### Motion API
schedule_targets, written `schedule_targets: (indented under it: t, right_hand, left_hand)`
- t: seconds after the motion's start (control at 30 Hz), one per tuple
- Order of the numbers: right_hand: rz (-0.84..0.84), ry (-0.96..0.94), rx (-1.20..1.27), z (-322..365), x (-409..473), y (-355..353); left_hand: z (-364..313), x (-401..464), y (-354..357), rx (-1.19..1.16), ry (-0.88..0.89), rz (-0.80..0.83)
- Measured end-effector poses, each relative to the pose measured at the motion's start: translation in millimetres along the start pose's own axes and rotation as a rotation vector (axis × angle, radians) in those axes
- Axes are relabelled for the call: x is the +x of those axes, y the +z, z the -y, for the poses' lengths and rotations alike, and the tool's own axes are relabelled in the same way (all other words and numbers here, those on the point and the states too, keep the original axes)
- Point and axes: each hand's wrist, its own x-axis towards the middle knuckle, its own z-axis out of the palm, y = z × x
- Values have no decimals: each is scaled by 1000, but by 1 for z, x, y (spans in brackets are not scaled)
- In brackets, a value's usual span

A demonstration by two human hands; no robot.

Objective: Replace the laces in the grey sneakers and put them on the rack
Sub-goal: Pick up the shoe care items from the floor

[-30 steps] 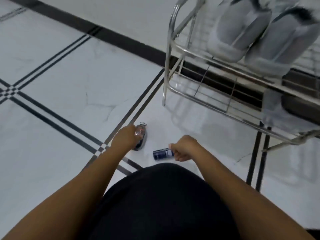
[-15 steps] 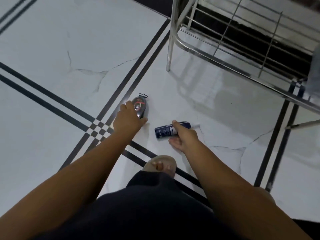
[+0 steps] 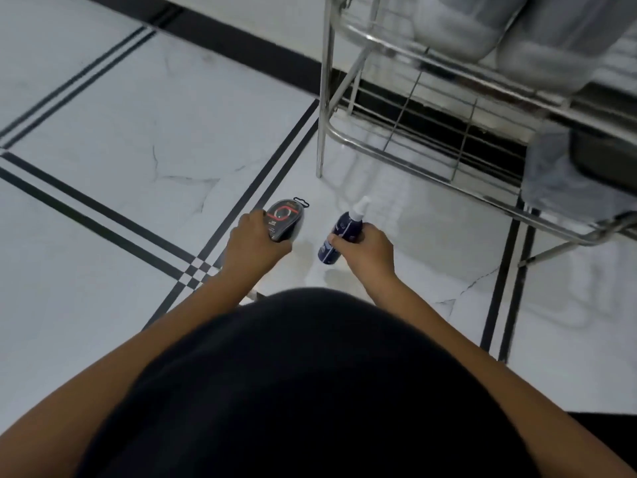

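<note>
Left hand: we see our left hand (image 3: 256, 241) curled round a dark oval pack (image 3: 284, 219) with a red ring on its face, fingers on its near end.
Right hand: our right hand (image 3: 367, 248) grips a dark blue bottle (image 3: 339, 238) about its middle.
Sneakers: the grey sneakers (image 3: 510, 32) already stand on the top tier of the rack (image 3: 325, 98), up and to the right of both hands, well apart from them; they are blurred, and we cannot tell from here whether laces are in.
Which hand is nearer: the right, we judge, since the rack rises on that side.
Bottle axis: it runs from near-left to far-right, its white nozzle aimed toward the foot of the rack.
Pack axis: its long axis leans the same way, its hang tab at the far end.
Sneaker axis: they lie side by side, long axes running away up the frame; which end faces us we cannot tell.
Floor: both things appear to be just above the white tiled floor (image 3: 103, 132); contact is not clear.
Step in hand: we take it that the sneakers are shelved and these two things are being gathered up.
</note>
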Motion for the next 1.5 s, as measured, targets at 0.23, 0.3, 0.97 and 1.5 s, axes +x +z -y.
schedule_targets:
  t: [0.23, 0.3, 0.97, 1.5]
  right_hand:
    - [-119, -279, 43, 74, -58, -80]
    - [-166, -346, 51, 92, -82, -105]
    - [-475, -598, 153, 161, -213, -306]
    - [-541, -670, 282, 257, 65, -385]
  left_hand:
    - [-88, -49, -95, -124, 241, -48]
    - [-116, -71, -127, -163, 328, -73]
    - [-309, -189, -191, -329, 566, -210]
    - [-458, 75, -164, -515, 568, -370]
